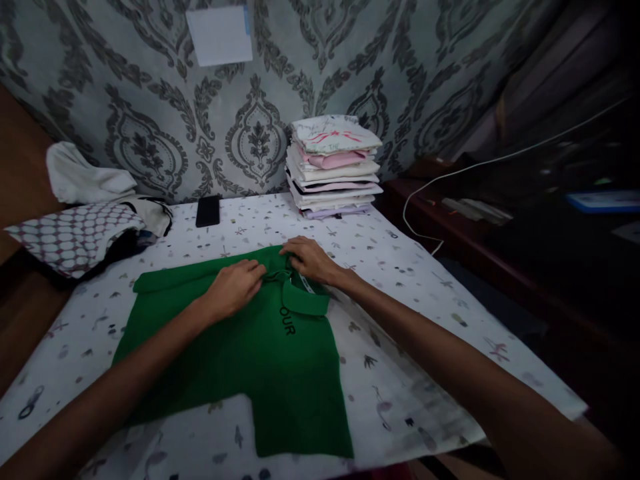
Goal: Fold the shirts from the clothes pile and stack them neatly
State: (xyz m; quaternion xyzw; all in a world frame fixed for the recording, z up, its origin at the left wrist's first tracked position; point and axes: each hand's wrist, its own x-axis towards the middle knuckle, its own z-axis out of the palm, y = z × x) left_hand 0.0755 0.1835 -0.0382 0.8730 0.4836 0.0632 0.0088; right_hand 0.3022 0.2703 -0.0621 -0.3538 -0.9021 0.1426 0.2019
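A green collared shirt (200,360) lies sideways on the white patterned cloth, its collar to the right and one sleeve toward me. Its far side is folded over in a long strip. Black letters show beside the collar. My left hand (235,288) has its fingers closed on the shirt's front, left of the collar. At the collar's far edge, my right hand (309,259) pinches the green fabric with bent fingers.
A tall stack of folded clothes (333,170) stands at the back by the patterned wall. A black phone (208,211) lies left of it. Crumpled clothes (85,227) are heaped at the far left. A white cable (465,165) runs over dark furniture (440,220) on the right.
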